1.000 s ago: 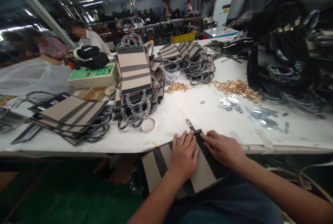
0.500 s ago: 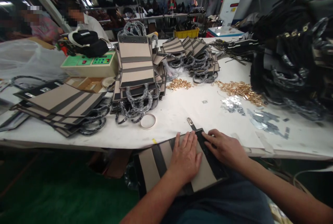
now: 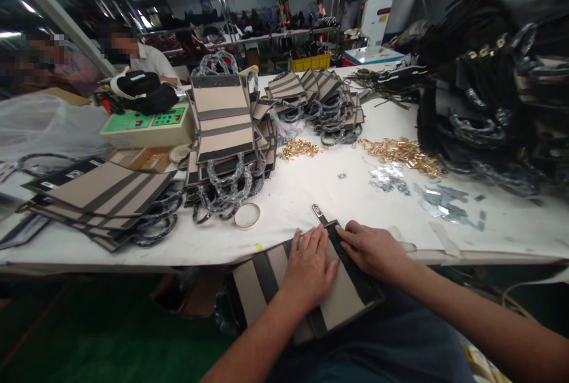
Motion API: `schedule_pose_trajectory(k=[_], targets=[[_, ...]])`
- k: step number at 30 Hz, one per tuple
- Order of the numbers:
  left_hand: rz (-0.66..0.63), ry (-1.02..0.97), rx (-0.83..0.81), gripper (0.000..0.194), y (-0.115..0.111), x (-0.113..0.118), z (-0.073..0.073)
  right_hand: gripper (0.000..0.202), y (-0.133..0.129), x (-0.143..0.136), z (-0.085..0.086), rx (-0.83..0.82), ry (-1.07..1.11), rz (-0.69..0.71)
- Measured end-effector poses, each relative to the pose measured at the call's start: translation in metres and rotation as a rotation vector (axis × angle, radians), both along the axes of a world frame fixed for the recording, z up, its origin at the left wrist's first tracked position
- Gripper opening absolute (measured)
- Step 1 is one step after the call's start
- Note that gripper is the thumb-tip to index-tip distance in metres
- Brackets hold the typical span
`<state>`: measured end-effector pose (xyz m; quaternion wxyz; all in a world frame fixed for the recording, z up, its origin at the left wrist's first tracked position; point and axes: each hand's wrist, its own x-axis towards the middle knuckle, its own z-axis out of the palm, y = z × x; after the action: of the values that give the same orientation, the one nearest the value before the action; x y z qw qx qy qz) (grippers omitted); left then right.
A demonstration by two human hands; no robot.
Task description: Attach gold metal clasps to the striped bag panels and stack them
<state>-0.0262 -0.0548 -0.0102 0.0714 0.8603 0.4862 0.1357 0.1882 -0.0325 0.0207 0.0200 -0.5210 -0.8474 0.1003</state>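
Note:
A beige bag panel (image 3: 279, 261) with dark stripes and black edge bands lies tilted across my lap, its far edge against the table's front edge. A black strap tab with a metal buckle (image 3: 317, 211) sticks out from its far corner onto the table. My left hand (image 3: 309, 267) rests flat on the beige face with fingers stretched out. My right hand (image 3: 371, 246) touches the black band at the panel's right end, its index finger near the base of the tab and its other fingers partly bent. A plastic-wrapped handle (image 3: 223, 309) hangs at the panel's left end.
Striped bag panels (image 3: 222, 101) with wrapped handles are stacked on the white table (image 3: 293, 193). Around them are a tape roll (image 3: 247, 216), gold metal pieces (image 3: 400, 153), silver plates (image 3: 440, 199), a green-topped machine (image 3: 146, 125) and black bags (image 3: 480, 104). People work in the background.
The view has shifted slightly, so the table things appear a little further left. Both hands stay on the panel in nearly the same places; my right fingertips remain on the black band.

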Motion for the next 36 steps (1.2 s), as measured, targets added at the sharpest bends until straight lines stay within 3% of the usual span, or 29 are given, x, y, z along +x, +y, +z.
schedule_pose_trajectory(k=[10, 19, 28, 32, 36], targets=[[-0.015, 0.026, 0.022, 0.061, 0.003, -0.003, 0.001, 0.030, 0.008, -0.003, 0.003, 0.005, 0.050, 0.102], [-0.040, 0.072, 0.054, 0.061, 0.005, -0.003, -0.001, 0.031, 0.014, -0.008, 0.006, -0.007, 0.004, 0.148], [-0.049, 0.062, 0.059, 0.060, 0.006, -0.006, -0.001, 0.024, 0.014, -0.017, 0.020, 0.025, -0.001, 0.121], [-0.054, 0.020, 0.092, 0.060, 0.009, -0.011, -0.003, 0.021, 0.030, 0.012, 0.019, 0.016, 0.098, -0.028], [-0.060, 0.002, 0.136, 0.061, 0.014, -0.014, -0.010, 0.029, 0.047, 0.094, 0.006, 0.068, 0.132, -0.388]])
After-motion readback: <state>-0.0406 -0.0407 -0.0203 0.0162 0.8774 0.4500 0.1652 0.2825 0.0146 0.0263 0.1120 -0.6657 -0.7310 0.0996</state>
